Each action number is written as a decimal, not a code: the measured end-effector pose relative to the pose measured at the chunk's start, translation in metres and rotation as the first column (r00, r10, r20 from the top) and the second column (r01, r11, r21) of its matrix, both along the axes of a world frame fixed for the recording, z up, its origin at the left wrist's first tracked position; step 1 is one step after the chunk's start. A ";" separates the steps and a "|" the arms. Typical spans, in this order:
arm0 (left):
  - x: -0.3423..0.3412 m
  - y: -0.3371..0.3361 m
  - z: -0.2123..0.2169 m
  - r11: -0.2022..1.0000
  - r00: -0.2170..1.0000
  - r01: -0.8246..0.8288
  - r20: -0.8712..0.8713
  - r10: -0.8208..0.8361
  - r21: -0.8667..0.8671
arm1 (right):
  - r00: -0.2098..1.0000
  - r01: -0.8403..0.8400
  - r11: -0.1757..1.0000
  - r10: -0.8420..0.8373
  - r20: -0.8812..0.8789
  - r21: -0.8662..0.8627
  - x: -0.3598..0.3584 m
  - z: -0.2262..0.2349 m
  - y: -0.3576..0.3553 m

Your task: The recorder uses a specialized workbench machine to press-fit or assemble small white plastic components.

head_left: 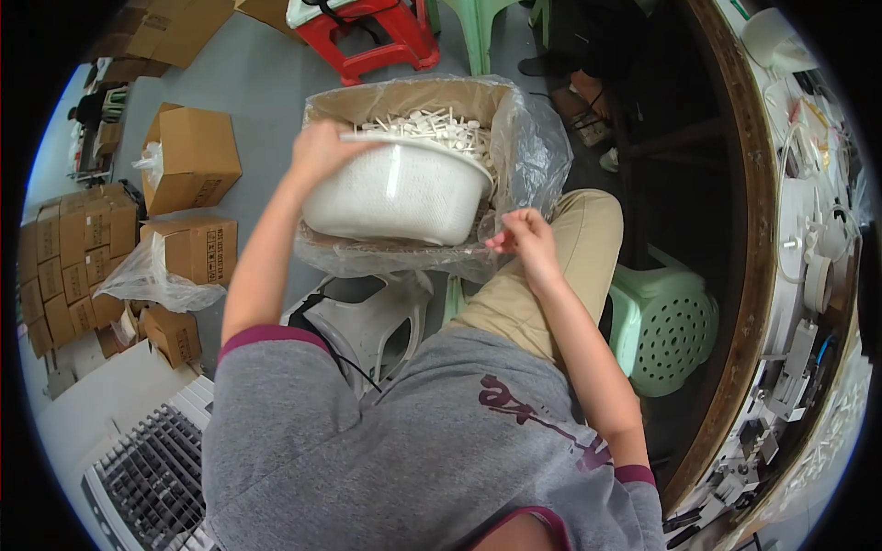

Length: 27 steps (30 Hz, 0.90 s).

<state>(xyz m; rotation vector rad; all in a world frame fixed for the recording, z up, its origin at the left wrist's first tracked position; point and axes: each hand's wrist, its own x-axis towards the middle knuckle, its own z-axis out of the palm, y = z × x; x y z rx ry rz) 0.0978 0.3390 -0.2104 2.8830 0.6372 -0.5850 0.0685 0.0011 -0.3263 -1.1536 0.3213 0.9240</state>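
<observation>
A white plastic basin point(395, 191) with a finely perforated wall tilts away from me inside a cardboard box lined with a clear plastic bag point(537, 151). My left hand point(322, 151) is closed on the basin's rim at its left. Many small white stick-like parts with thick heads point(427, 127) show beyond the rim; how many lie in the basin and how many in the box I cannot tell. To the basin's right, above my knee, my right hand point(528, 241) has its fingers curled together by the bag's edge. Whatever they may pinch is hidden.
A grey plastic stool point(367, 308) stands below the box, a green stool point(675, 331) to my right, a red stool point(367, 46) beyond. Cardboard boxes point(197, 151) stack up at left. A cluttered workbench point(808, 202) runs along the right. A person's foot point(542, 66) is beyond.
</observation>
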 end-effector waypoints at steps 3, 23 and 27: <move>0.045 0.021 0.032 0.998 0.998 0.050 0.038 -0.051 0.022 | 0.992 0.039 0.997 -0.048 0.117 0.073 -0.001 0.014 -0.018; 0.033 0.020 0.178 0.777 0.881 0.431 0.398 -0.254 -0.458 | 0.597 -0.232 0.971 0.092 0.797 0.062 0.022 0.179 -0.043; 0.036 -0.048 0.149 0.713 0.780 0.404 0.623 0.060 -0.573 | 0.437 -0.015 0.945 0.301 0.847 -0.328 0.015 0.214 -0.109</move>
